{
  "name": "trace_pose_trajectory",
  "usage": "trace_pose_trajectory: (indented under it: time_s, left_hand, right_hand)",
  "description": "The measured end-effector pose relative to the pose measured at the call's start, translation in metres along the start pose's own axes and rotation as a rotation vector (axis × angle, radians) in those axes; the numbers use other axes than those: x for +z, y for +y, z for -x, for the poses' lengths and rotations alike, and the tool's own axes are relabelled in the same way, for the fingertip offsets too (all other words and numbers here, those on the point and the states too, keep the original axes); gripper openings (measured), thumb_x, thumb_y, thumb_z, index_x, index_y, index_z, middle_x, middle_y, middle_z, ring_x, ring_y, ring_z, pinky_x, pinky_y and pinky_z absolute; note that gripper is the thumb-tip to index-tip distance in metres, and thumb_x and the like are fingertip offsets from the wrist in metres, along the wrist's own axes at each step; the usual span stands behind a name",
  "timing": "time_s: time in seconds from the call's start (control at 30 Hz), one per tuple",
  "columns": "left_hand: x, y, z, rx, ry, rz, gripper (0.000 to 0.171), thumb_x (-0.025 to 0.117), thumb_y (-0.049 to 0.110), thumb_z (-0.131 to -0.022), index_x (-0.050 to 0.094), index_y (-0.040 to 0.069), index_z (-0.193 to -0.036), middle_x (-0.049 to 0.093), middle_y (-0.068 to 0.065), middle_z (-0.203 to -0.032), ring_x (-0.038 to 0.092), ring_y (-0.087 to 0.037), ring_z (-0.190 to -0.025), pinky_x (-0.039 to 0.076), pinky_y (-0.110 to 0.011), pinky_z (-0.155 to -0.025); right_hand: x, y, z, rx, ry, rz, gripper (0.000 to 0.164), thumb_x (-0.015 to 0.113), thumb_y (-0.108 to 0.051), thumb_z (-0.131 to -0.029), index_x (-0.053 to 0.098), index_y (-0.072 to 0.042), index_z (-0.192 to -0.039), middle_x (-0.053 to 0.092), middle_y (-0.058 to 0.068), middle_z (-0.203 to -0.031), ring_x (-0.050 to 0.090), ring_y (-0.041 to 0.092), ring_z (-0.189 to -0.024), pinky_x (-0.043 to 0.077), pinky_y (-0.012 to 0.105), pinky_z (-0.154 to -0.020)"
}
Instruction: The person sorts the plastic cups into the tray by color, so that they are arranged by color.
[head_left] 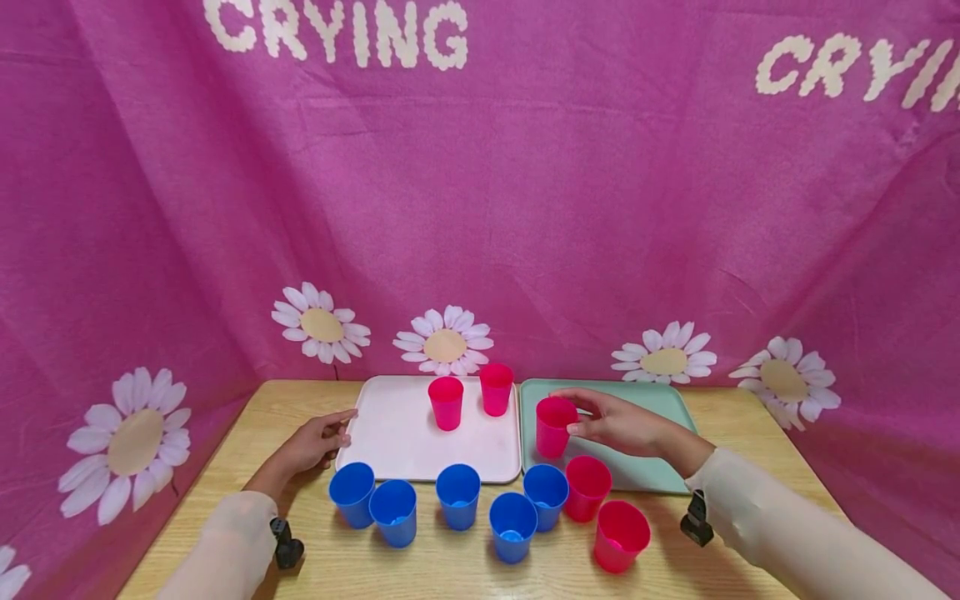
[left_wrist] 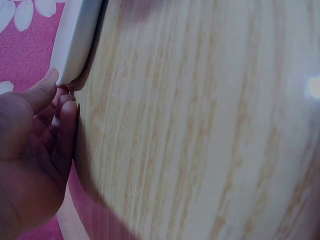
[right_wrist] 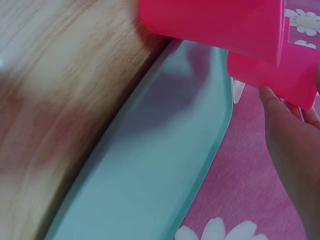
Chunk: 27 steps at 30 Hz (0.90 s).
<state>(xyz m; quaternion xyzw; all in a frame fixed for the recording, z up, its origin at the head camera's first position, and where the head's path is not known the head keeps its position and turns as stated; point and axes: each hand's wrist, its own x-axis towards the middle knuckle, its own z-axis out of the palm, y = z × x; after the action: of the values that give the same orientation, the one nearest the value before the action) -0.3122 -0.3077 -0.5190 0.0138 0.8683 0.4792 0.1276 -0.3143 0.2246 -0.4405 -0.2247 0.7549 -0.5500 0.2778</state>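
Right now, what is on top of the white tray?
Two red cups stand on the white tray, toward the right. The surface directly beneath them is covered and cannot be seen.

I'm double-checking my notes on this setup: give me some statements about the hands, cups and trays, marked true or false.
1. The right hand holds a red round plastic cup. True.
2. The left hand holds a cup. False: the left hand touches the white rectangular tray.
3. Two other red cups stand on the white tray. True.
4. The blue round plastic cups stand on the pale green tray. False: all five stand on the wooden table.
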Motion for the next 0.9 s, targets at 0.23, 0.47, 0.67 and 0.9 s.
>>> trace_pose_trajectory:
  time_s: [0.23,0.47,0.67,0.9]
  left_hand:
    - [0.000,-0.001,-0.001,-0.012,0.002,-0.003,0.058,0.058,0.005,-0.104,0.039,0.010,-0.159,0.051,-0.011,-0.097,0.050,-0.021,-0.071,0.046,-0.027,-0.058]
    - [0.000,-0.001,0.001,-0.004,0.012,0.009,0.058,0.057,0.004,-0.104,0.040,0.009,-0.159,0.051,-0.011,-0.096,0.049,-0.021,-0.071,0.045,-0.028,-0.058]
    - [0.002,-0.002,0.001,-0.017,0.020,0.015,0.058,0.057,0.004,-0.104,0.040,0.011,-0.159,0.051,-0.011,-0.098,0.049,-0.021,-0.072,0.045,-0.028,-0.059]
    - [0.002,0.000,0.001,-0.015,0.025,0.004,0.058,0.058,0.004,-0.104,0.040,0.010,-0.159,0.051,-0.011,-0.099,0.049,-0.022,-0.073,0.046,-0.028,-0.059]
  right_hand:
    - [0.007,-0.004,-0.017,0.014,-0.038,-0.047,0.070,0.067,-0.010,-0.098,0.034,-0.010,-0.159,0.033,0.020,-0.160,0.035,0.040,-0.146,0.035,0.060,-0.116]
    - [0.018,-0.014,-0.035,0.019,-0.079,-0.037,0.063,0.067,-0.008,-0.098,0.040,-0.010,-0.155,0.043,0.017,-0.154,0.043,0.034,-0.140,0.038,0.061,-0.113]
    - [0.031,-0.022,-0.047,0.030,-0.073,0.051,0.061,0.068,-0.009,-0.098,0.044,-0.013,-0.153,0.037,0.017,-0.158,0.036,0.039,-0.145,0.044,0.059,-0.110]
    - [0.045,-0.030,-0.063,0.042,-0.073,0.102,0.065,0.068,-0.008,-0.097,0.041,-0.015,-0.156,0.034,0.017,-0.161,0.032,0.042,-0.148,0.046,0.058,-0.108]
